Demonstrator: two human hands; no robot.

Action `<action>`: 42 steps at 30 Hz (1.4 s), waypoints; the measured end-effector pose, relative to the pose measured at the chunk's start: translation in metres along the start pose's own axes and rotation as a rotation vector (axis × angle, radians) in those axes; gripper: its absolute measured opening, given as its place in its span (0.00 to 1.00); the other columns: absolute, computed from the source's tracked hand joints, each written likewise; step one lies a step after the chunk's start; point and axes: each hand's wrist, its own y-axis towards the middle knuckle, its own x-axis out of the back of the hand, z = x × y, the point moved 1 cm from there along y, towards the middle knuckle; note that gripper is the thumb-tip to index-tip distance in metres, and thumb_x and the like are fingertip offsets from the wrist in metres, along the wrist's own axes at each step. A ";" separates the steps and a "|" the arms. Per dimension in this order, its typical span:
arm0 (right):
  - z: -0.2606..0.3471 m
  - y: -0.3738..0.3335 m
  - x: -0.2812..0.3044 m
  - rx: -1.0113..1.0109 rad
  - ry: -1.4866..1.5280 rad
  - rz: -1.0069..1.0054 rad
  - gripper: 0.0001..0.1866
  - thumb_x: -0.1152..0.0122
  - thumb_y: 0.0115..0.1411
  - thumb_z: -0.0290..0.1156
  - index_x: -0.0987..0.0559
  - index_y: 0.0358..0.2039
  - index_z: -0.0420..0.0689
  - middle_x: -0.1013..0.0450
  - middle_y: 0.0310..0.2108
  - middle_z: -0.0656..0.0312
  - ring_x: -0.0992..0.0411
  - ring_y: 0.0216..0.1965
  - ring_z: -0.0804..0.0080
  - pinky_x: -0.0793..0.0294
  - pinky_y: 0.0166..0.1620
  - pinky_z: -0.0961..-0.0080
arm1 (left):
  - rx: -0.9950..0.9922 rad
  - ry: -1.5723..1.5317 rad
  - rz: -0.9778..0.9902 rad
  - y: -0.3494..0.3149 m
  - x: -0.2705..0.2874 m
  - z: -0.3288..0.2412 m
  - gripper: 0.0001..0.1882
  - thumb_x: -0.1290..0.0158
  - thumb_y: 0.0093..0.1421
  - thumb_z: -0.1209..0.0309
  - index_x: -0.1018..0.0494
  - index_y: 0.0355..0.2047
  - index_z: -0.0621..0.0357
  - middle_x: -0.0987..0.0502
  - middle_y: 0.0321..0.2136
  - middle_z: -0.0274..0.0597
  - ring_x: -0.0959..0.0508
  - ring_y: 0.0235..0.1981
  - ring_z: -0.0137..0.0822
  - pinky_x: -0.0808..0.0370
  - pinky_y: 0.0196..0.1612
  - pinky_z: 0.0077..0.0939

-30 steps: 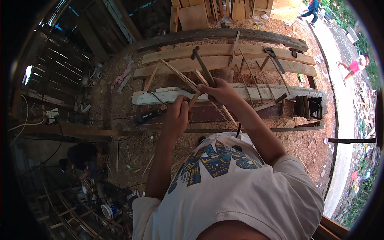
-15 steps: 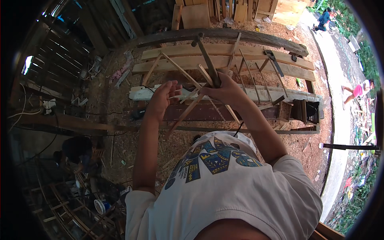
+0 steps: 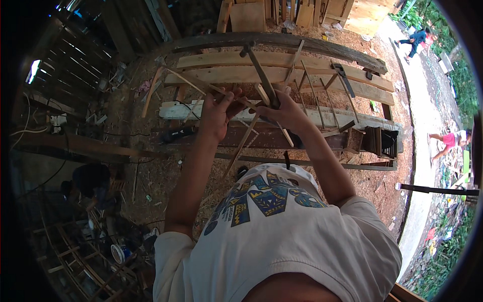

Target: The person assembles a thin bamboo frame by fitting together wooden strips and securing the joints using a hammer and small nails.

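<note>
On my feed, the right hand (image 3: 283, 111) grips a hammer (image 3: 261, 75) (head toward eleven o'clock) and wooden strips (image 3: 242, 142); left hand (image 3: 218, 113) fingers pinch one.

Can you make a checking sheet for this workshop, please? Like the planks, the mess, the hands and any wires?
Surface: long pale wooden planks lie side by side.
Job's things: a brown-handled hammer with a dark head; thin tan wooden strips crossing near both hands.
Clutter: brown wood shavings over the ground; a black L-shaped tool at the planks' right end.
Hands: right hand grips the hammer; left hand is at the strips, its grip unclear.
Cables: a white cable, far left.
Surroundings: a dark-clothed person bends at lower left; a person in pink shorts is by the pale path.
</note>
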 end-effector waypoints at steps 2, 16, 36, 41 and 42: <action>-0.010 -0.002 -0.001 -0.080 -0.111 -0.054 0.27 0.29 0.66 0.44 0.24 0.55 0.37 0.22 0.36 0.63 0.28 0.37 0.82 0.24 0.36 0.77 | -0.033 0.008 -0.031 0.003 0.007 0.008 0.13 0.44 0.70 0.75 0.35 0.50 0.54 0.20 0.51 0.52 0.15 0.47 0.47 0.13 0.51 0.39; -0.182 0.013 0.018 -0.184 0.775 -0.246 0.19 0.50 0.76 0.49 0.25 0.37 0.47 0.29 0.28 0.66 0.28 0.28 0.75 0.17 0.35 0.67 | -0.151 -0.002 -0.123 0.017 0.006 0.055 0.11 0.44 0.71 0.74 0.35 0.48 0.54 0.21 0.45 0.48 0.15 0.47 0.46 0.12 0.50 0.38; -0.269 0.034 0.049 -0.264 0.729 -0.050 0.16 0.39 0.69 0.40 0.19 0.43 0.37 0.23 0.32 0.68 0.25 0.33 0.81 0.24 0.38 0.78 | -0.040 0.161 -0.288 0.046 -0.037 0.152 0.17 0.45 0.71 0.76 0.41 0.52 0.57 0.21 0.47 0.53 0.16 0.47 0.48 0.12 0.50 0.40; -0.263 0.038 0.052 -0.312 0.776 -0.053 0.16 0.37 0.68 0.40 0.20 0.43 0.38 0.24 0.33 0.67 0.25 0.33 0.80 0.23 0.38 0.77 | -0.034 0.179 -0.317 0.048 -0.035 0.160 0.17 0.45 0.71 0.76 0.41 0.52 0.58 0.21 0.47 0.53 0.16 0.48 0.48 0.12 0.50 0.41; -0.265 0.039 0.052 -0.319 0.765 -0.092 0.15 0.36 0.68 0.40 0.20 0.43 0.40 0.25 0.32 0.67 0.24 0.32 0.80 0.21 0.37 0.77 | -0.031 0.195 -0.344 0.049 -0.036 0.159 0.17 0.45 0.71 0.76 0.41 0.52 0.59 0.21 0.47 0.53 0.16 0.48 0.48 0.12 0.50 0.40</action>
